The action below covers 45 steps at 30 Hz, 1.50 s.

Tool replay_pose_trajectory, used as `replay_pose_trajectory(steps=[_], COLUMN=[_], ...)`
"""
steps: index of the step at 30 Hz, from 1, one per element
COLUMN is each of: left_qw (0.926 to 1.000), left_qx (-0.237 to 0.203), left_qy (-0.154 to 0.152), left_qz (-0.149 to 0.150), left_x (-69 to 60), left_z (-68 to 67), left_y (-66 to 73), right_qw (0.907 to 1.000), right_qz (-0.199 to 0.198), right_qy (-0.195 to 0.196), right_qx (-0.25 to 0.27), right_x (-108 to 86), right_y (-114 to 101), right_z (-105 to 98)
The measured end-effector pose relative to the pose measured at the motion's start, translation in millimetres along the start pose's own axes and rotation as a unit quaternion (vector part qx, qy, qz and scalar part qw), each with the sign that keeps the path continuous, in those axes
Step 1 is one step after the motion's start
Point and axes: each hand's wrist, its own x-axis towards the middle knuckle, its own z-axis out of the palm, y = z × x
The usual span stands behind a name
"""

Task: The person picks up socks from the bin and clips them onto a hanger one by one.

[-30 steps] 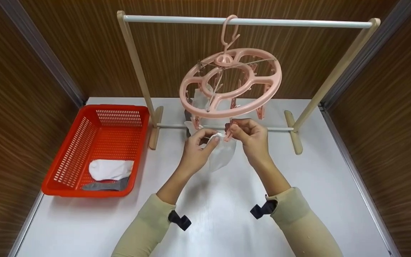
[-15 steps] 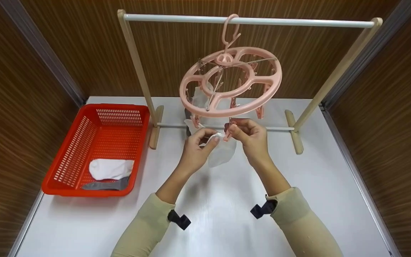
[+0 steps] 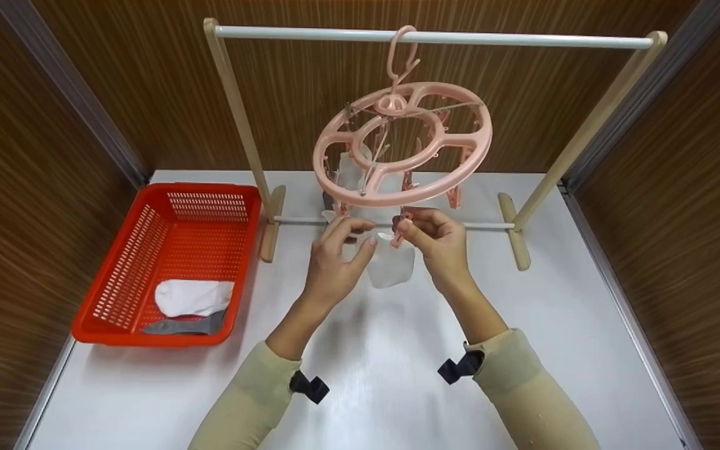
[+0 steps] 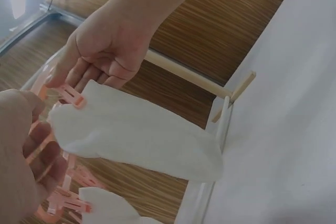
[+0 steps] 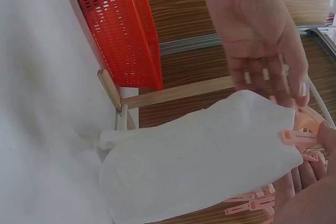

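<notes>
A white sock point(image 3: 391, 269) hangs by its cuff from a pink clip point(image 3: 397, 239) under the round pink hanger point(image 3: 385, 199). My right hand point(image 3: 442, 247) pinches that clip between thumb and fingers. Just left of the sock is my left hand point(image 3: 334, 262), its fingers and thumb spread apart with nothing between them. In the left wrist view the clip point(image 4: 72, 96) bites the cuff of the sock point(image 4: 136, 135). The right wrist view has the sock point(image 5: 194, 166) spread flat, apart from the left hand point(image 5: 257, 30).
The hanger hooks over a white rod point(image 3: 522, 42) on a wooden-legged stand. Another white sock point(image 3: 352, 172) and something grey hang behind the ring. On the left, a red basket point(image 3: 154, 339) contains a white sock point(image 3: 191, 297) and a grey sock point(image 3: 191, 325).
My left hand has let go of the sock's cuff and drawn slightly left, its fingers parting. The sock now hangs straighter. My right hand stays at the clip.
</notes>
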Motion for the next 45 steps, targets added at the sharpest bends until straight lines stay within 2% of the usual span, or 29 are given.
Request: replay_pose_trajectory(steps=[2,3,5,7,10,12,14,18,24,31,36,45], left_qw=[0.9964,0.9915,0.9768,0.9598,0.9397,0.9301,0.9241,0.9203,0.9221,0.9280,0.9294,0.9317], left_qx=[0.057,0.089,0.151,0.205,0.268,0.296,0.313,0.324,0.322,0.305,0.301,0.299], left_qy=[0.025,0.038,0.054,0.056,0.030,0.003,-0.025,-0.060,-0.076,-0.065,-0.059,-0.066], left_qz=[0.057,0.088,0.142,0.183,0.211,0.217,0.219,0.212,0.201,0.204,0.205,0.195], left_x=[3.0,4.9,9.4,14.6,24.7,30.4,35.3,40.6,46.0,48.4,47.2,45.6], left_z=[-2.0,-2.7,-4.1,-4.8,-4.3,-2.7,-0.9,2.1,4.5,6.5,5.3,2.7], left_y=[3.3,4.3,6.6,8.0,9.8,9.9,9.6,7.8,4.6,1.8,-0.2,-1.0], right_qw=[1.0000,1.0000,1.0000,1.0000,0.9999,0.9998,0.9998,0.9997,0.9996,0.9992,0.9985,0.9984], right_qz=[-0.002,-0.002,0.000,0.005,0.011,0.014,0.014,0.016,0.022,0.027,0.037,0.048], right_qy=[-0.001,-0.001,-0.002,-0.004,-0.005,-0.006,-0.006,-0.016,-0.019,-0.021,-0.018,-0.017], right_qx=[-0.001,-0.002,-0.003,-0.002,0.010,0.016,0.016,0.000,-0.003,-0.021,-0.036,-0.025], right_x=[0.5,0.8,1.3,1.6,1.8,1.6,1.2,0.2,-2.0,-3.4,-5.0,-7.0], right_y=[0,0,0,0,0,0,0,1,1,0,0,1], right_z=[0,0,0,1,2,2,2,2,-1,-5,-7,-11])
